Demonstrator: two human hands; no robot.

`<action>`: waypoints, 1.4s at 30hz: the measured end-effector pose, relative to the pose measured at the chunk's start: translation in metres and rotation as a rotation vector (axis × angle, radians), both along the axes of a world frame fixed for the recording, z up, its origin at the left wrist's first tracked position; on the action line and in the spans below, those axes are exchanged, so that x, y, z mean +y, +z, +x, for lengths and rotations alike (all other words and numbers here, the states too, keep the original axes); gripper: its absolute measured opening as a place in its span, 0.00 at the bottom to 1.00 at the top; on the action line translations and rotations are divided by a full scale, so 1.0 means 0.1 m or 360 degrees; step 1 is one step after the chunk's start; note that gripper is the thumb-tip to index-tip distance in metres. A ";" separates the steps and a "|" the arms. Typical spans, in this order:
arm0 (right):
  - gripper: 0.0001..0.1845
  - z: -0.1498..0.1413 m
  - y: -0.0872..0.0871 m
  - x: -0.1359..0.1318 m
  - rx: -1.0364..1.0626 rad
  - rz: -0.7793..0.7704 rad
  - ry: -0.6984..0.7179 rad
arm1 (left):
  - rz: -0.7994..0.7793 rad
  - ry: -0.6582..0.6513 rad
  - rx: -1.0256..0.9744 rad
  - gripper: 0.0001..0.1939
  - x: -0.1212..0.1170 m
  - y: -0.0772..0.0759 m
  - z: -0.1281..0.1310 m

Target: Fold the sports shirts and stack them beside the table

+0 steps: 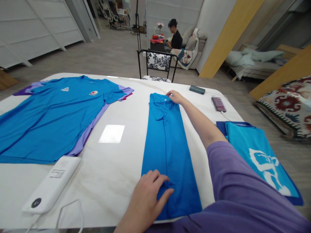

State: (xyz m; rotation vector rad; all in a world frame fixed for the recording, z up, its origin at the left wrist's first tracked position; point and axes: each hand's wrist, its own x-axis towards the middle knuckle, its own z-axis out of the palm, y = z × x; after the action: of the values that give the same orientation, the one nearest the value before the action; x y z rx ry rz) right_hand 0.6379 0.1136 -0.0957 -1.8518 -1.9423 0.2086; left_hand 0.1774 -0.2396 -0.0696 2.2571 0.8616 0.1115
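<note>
While I am viewing the white desk through the head camera, a blue shirt is lying spread out on the left, with a small crest showing on its chest. A purple shirt is peeking out beneath its right side. Just beside the hem, a white device is lying at a slant, showing a round dark button at its near end, and a white cable is looping near it.

In the middle, I am seeing the left hand lying over the near part of the folded shirt, its fingers loosely bent and its thumb standing apart from them. This blue shirt is resting on the desk as a long strip, its collar pointing away from me. Behind the desk a chair is standing. The right hand is touching the corner beside the collar, but I am not managing to tell whether its fingers are pinching the cloth.

Farther back, a person is sitting. Toward the right, a dark case and a phone are lying near the desk's far corner, while a folded turquoise garment with a white print is resting beside the right sleeve.
</note>
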 end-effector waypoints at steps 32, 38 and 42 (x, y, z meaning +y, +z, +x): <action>0.18 0.35 -0.13 -0.09 -0.0255 -0.0127 -0.0358 | 0.0442 -0.0374 0.0051 0.57 0.32 -0.50 0.26; 0.33 0.15 -0.31 -0.17 -0.0280 -0.0226 -0.0160 | 0.0550 -0.0339 0.0014 0.56 0.26 -0.49 0.24; 0.39 0.10 -0.36 -0.21 -0.0312 -0.0368 -0.0299 | 0.0620 -0.0306 0.0002 0.56 0.20 -0.50 0.22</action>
State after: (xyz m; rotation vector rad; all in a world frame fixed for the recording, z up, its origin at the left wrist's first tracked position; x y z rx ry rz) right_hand 0.6483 0.0926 -0.1314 -2.2682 -1.9208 0.2065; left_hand 0.1996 -0.2196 -0.1191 2.6911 0.6608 0.2038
